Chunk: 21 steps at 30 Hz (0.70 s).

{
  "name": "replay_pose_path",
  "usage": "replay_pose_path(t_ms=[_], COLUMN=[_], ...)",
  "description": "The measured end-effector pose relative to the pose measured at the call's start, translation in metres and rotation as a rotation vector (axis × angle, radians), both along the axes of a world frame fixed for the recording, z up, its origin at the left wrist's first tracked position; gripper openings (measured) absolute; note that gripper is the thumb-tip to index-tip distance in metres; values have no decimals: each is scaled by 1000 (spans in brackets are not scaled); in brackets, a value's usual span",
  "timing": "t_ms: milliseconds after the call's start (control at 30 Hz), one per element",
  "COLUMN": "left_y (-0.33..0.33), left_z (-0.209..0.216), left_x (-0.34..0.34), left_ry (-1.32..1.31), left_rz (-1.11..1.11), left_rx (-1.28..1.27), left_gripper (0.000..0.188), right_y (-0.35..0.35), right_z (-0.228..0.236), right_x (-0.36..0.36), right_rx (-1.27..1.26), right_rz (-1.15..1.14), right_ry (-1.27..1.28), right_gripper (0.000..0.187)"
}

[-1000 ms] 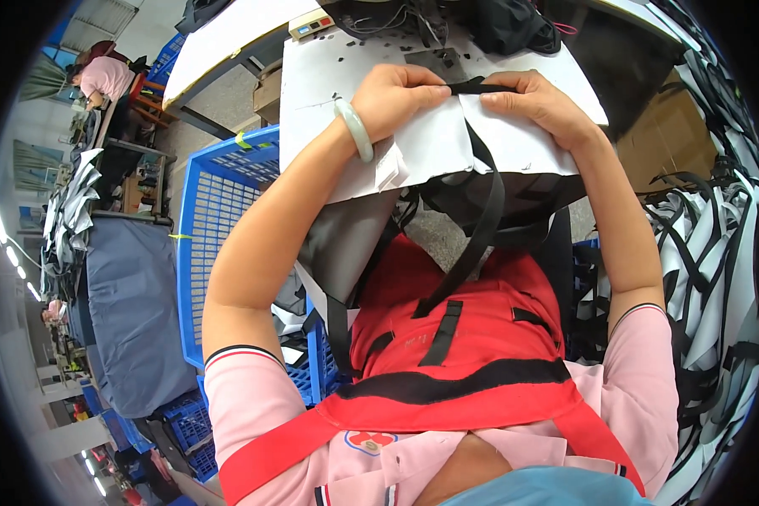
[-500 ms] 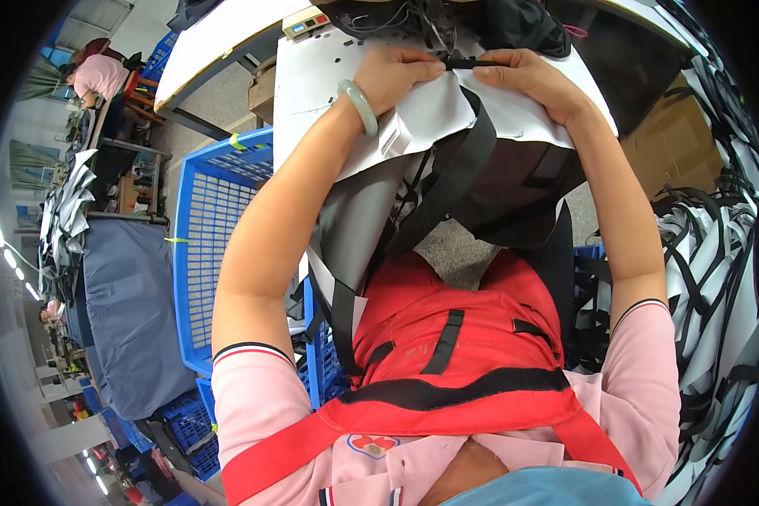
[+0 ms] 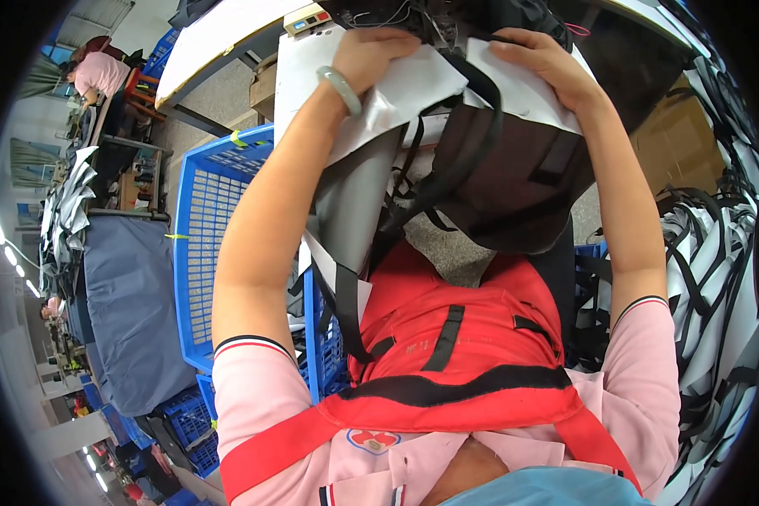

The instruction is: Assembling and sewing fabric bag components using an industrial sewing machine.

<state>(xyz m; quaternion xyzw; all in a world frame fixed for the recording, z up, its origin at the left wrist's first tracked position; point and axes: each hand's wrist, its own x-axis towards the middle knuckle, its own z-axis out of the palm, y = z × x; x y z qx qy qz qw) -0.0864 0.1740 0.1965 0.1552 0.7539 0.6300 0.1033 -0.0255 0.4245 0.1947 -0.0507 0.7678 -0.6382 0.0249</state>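
Note:
My left hand (image 3: 371, 61) has its fingers closed at the top of a white-backed fabric panel (image 3: 422, 84), beside a black sewing machine (image 3: 443, 24). A pale bangle sits on that wrist. My right hand (image 3: 552, 72) grips another white-backed piece (image 3: 523, 99), with its thumb and fingers at the upper edge. Between my hands a black strap (image 3: 492, 105) loops up toward the machine and hangs down again. A dark fabric section (image 3: 514, 160) droops below the right hand, over my lap. The machine's needle area cannot be made out.
A blue plastic basket (image 3: 185, 261) stands at my left, next to the white worktable (image 3: 299, 80). A small control box (image 3: 306, 18) sits at the table's far left. Strapped fabric pieces (image 3: 708, 270) are piled at my right, by a cardboard box (image 3: 675, 143). Another person (image 3: 101, 76) sits far left.
My hands have moved apart, the left one leftward, and both slightly farther away. They no longer meet at the black strap, which now bows upward between them; the dark section has swung rightward.

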Motion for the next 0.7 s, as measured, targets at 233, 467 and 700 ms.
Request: replay_pose_path(t_ms=[233,467,700], left_y=[-6,-44,-44], left_z=[-20,-55,-79], left_x=[49,83,105], left_ry=[262,292,-388], left_rz=[-332,-370,118], left_rx=[-561,-789,-185], left_gripper=[31,26,28], right_y=[-14,-25,-94], right_z=[-18,-96,-112], right_x=[68,129,200], right_rx=[351,402,686], right_rz=[303,193,386], right_ry=[-100,-132,146], right_gripper=[43,37,82])
